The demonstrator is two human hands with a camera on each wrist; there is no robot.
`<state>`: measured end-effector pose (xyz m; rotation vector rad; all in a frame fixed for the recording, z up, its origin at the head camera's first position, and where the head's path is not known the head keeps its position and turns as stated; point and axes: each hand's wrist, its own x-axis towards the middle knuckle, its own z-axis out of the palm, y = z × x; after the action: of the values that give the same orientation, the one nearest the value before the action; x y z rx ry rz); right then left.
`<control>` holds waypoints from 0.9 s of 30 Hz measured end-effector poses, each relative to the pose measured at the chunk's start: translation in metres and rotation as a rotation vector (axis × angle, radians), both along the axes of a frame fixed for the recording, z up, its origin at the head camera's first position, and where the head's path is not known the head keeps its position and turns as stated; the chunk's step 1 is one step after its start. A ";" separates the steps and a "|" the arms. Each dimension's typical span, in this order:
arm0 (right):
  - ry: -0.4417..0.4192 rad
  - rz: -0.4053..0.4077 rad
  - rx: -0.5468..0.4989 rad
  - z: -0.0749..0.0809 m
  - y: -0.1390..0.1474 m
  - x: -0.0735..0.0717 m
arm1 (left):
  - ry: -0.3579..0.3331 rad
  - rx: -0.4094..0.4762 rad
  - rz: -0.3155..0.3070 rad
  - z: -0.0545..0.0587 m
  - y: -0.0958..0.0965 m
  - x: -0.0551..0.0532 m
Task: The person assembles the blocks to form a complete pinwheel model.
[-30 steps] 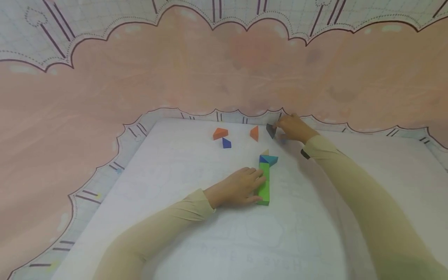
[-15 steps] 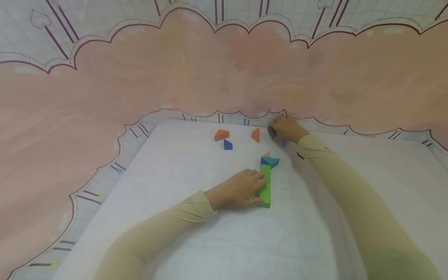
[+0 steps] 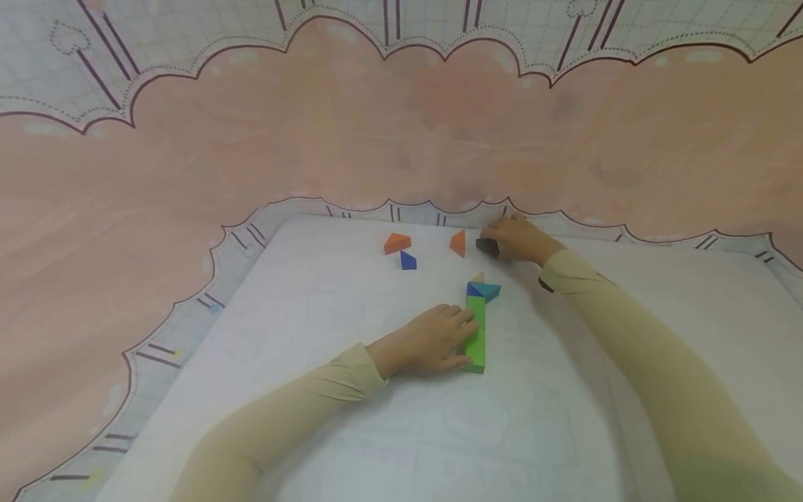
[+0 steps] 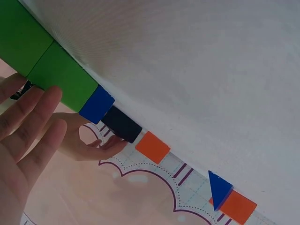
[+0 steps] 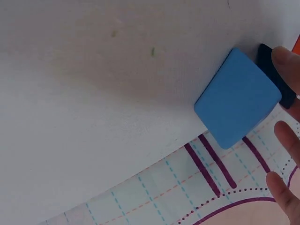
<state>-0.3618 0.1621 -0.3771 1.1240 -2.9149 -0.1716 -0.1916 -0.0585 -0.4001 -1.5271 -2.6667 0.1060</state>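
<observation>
My left hand (image 3: 426, 340) rests against two green blocks (image 3: 478, 341) lined up end to end, its fingers extended over their left side. At their far end sit a small blue triangle (image 3: 472, 290), a teal triangle (image 3: 491, 290) and a pale tan triangle (image 3: 479, 277). Farther back, my right hand (image 3: 517, 239) pinches a black block (image 3: 486, 246) between thumb and finger. In the right wrist view its thumb lies on the dark block (image 5: 273, 77), while the other fingers are spread apart. A light blue block (image 5: 239, 98) stands close beside it, mostly hidden behind the hand in the head view.
Left of the black block is an orange block (image 3: 459, 243). Another orange block (image 3: 396, 242) lies farther left, with a dark blue block (image 3: 408, 261) just in front. The white table's far edge (image 3: 351, 219) runs close behind these pieces, before a patterned pink cloth (image 3: 401, 139).
My right hand has shifted slightly and turned the black block from a steep slant to a flatter position. My left hand stays on the green blocks.
</observation>
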 end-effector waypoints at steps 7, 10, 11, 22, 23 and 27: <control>-0.064 0.033 -0.058 0.003 0.004 0.013 | 0.003 -0.020 0.001 0.000 0.000 0.000; -0.077 0.052 -0.064 0.004 0.002 0.017 | -0.010 -0.019 0.007 0.001 0.000 0.000; -0.074 0.061 -0.063 0.004 0.001 0.018 | -0.013 -0.018 0.009 0.001 0.000 0.000; -0.010 0.113 -0.060 0.000 -0.011 0.023 | -0.009 -0.011 0.006 -0.001 0.000 -0.001; -0.008 0.117 -0.061 0.000 -0.012 0.023 | -0.007 -0.009 0.005 -0.001 0.000 -0.001; 0.008 0.139 -0.054 -0.002 -0.017 0.024 | -0.009 -0.003 0.003 -0.002 0.000 -0.001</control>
<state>-0.3376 0.1446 -0.3791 1.3082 -2.8029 -0.0943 -0.1929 -0.0584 -0.4016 -1.5289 -2.6769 0.1042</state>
